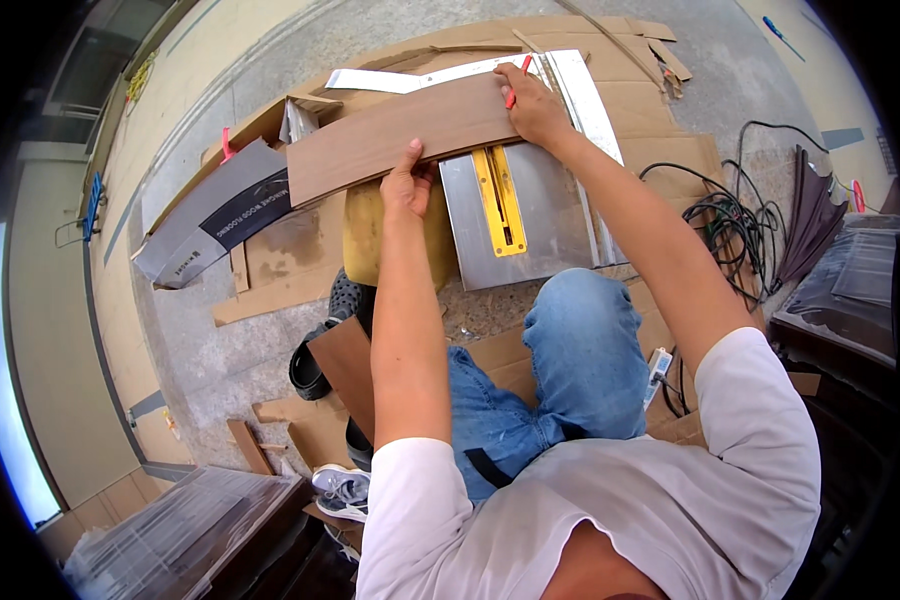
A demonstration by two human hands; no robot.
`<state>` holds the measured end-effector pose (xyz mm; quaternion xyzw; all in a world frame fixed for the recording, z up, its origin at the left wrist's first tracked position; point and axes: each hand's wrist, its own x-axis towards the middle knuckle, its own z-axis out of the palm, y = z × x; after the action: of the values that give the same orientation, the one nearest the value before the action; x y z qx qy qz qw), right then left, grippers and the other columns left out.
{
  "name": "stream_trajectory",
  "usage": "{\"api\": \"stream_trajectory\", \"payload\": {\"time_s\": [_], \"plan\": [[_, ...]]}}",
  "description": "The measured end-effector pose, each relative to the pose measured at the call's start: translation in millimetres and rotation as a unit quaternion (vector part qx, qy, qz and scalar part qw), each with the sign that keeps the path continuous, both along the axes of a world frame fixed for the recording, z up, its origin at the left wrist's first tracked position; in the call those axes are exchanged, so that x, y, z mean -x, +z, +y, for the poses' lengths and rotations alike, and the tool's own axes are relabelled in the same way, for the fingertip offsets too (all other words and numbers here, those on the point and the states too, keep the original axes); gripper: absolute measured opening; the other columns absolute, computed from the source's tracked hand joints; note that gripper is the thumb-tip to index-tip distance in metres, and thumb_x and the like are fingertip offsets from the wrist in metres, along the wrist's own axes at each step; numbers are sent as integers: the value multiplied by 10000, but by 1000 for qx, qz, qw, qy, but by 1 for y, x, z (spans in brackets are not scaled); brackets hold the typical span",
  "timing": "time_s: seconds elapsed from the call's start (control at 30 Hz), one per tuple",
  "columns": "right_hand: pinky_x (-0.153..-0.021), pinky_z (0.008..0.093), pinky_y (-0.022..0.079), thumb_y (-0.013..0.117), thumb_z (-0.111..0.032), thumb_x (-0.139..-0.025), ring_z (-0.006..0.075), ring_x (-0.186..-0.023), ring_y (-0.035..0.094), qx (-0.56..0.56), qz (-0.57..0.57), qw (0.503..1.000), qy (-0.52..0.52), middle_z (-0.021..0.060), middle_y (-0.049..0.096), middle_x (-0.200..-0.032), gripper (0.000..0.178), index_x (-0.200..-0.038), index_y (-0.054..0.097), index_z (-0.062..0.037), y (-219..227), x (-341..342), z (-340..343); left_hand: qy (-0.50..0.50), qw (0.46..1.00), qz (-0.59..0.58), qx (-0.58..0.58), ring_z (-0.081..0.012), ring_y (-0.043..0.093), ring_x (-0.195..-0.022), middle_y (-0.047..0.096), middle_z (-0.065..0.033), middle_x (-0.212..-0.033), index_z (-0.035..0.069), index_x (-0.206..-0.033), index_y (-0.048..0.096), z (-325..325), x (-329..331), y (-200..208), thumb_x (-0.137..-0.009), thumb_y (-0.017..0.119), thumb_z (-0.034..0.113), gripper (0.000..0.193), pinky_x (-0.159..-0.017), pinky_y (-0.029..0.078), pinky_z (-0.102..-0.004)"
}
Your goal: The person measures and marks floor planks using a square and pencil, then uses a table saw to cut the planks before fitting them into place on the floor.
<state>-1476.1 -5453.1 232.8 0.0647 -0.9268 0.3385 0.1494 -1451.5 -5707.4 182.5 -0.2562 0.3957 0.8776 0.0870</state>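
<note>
A brown wood flooring plank [370,143] slants across the far side of a small table saw [560,215] with a grey metal top and a yellow insert [502,205] around its slot. My left hand [408,182] grips the plank's near edge, thumb on top and the other fingers underneath, partly hidden. At the plank's right end, my right hand [536,108] is closed on it, with a red pencil [516,84] held between the fingers. The plank's left end reaches over an open flooring carton [220,205].
Cardboard sheets [670,160] cover the grey floor. Black cables [730,225] lie coiled at right, near a power strip [657,375]. A second plank [346,375] leans by my left leg. Wrapped plank stacks [185,530] stand at lower left and at right.
</note>
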Motion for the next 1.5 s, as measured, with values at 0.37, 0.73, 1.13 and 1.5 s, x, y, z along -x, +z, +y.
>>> {"api": "stream_trajectory", "payload": {"time_s": [0.37, 0.73, 1.13, 1.5], "plan": [[-979, 466, 473, 483, -131, -993, 371, -1149, 605, -14, -18, 1000, -19, 179, 671, -1179, 285, -1276, 515, -120, -1, 0, 1, 4, 1000, -11, -5, -221, 640, -956, 688, -52, -1038, 96, -1144, 640, 3, 3, 2, -815, 831, 57, 383, -788, 557, -389], [-972, 468, 473, 467, -161, -1013, 375, -1145, 612, 1, -2, 1000, -1, 181, 678, -1171, 253, -1256, 509, -103, -5, -8, 1, -7, 1000, -2, -3, -221, 643, -969, 688, -39, -1049, 107, -1132, 642, -1, -5, -2, -805, 843, 70, 386, -788, 559, -377], [-984, 462, 473, 463, -62, -943, 367, -1142, 618, -3, -4, 1000, -9, 168, 682, -1175, 302, -1239, 508, -102, -4, -19, 0, -21, 1000, 10, -6, -227, 629, -950, 675, -43, -1063, 104, -1166, 633, -5, -13, -4, -804, 844, 80, 420, -784, 560, -380], [-995, 450, 472, 465, -61, -941, 369, -1172, 603, 17, 5, 1000, 3, 181, 668, -1189, 291, -1226, 516, -94, -4, -35, -1, -24, 1000, 4, -5, -235, 621, -993, 673, -44, -1083, 91, -1163, 633, -9, -28, -8, -805, 845, 85, 416, -821, 553, -381]]}}
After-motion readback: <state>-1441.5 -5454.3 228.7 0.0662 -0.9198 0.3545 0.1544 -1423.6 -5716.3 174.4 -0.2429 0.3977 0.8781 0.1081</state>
